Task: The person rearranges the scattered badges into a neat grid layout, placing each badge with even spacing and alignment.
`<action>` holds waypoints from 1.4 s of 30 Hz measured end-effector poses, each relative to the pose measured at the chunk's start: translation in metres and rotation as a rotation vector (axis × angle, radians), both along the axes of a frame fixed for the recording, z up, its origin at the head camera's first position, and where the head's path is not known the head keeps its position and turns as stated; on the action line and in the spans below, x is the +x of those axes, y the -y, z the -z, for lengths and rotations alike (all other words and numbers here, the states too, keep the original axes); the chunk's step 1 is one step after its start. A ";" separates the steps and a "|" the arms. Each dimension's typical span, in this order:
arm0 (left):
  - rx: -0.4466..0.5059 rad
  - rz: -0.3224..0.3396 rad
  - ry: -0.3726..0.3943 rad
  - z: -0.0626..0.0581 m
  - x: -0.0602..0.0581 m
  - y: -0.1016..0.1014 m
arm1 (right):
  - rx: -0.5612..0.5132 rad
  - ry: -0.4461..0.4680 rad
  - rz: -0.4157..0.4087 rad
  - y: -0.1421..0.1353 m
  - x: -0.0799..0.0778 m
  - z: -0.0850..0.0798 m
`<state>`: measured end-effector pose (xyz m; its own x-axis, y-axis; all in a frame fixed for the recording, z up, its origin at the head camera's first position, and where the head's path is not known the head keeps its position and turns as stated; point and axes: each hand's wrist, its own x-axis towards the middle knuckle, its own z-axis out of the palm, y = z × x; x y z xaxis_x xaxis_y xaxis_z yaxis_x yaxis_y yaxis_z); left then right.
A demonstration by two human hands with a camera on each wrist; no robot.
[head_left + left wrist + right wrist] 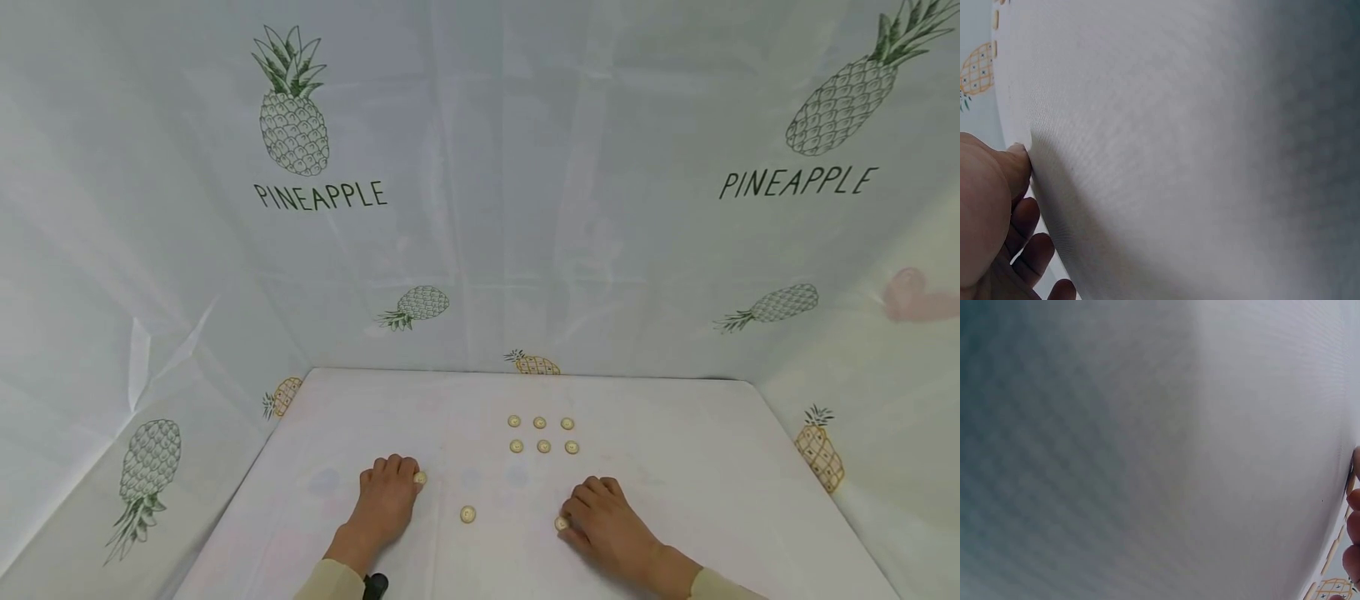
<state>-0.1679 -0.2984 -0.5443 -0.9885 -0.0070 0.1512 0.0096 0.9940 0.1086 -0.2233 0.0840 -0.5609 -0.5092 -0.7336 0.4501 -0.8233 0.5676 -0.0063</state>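
Note:
My left hand (386,500) is low over the white table, with a small pale-yellow round disc (420,477) at its thumb and index finger. In the left wrist view the thumb (1019,164) reaches down to the tabletop and hides that disc. To the right, my right hand (609,532) pinches another disc (562,523) between thumb and forefinger. A third, loose disc (468,514) lies flat between the hands, touched by neither. Only the fingertips (1354,528) of the right hand show at the edge of the right wrist view.
Beyond the hands, several like discs (543,446) lie in two rows of three. The white table (660,450) is enclosed by a pale curtain (502,208) printed with pineapples. By the left sleeve (332,581) is a black rounded object (376,585).

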 end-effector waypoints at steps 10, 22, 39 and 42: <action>0.012 0.001 0.003 0.001 -0.001 0.001 | 0.001 0.008 0.016 0.001 0.000 -0.002; 0.013 -0.005 0.009 0.000 -0.001 0.001 | 0.042 0.046 -0.016 0.008 -0.010 -0.009; 0.019 -0.009 0.012 0.001 -0.001 0.001 | 0.050 -0.180 -0.049 -0.001 -0.035 -0.012; 0.017 -0.009 0.018 0.000 -0.001 0.001 | 0.051 -0.160 -0.007 -0.008 -0.041 -0.012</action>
<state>-0.1693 -0.2989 -0.5440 -0.9909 -0.0178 0.1332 -0.0010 0.9921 0.1251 -0.2645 0.0924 -0.5493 -0.4289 -0.7604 0.4877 -0.8151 0.5585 0.1540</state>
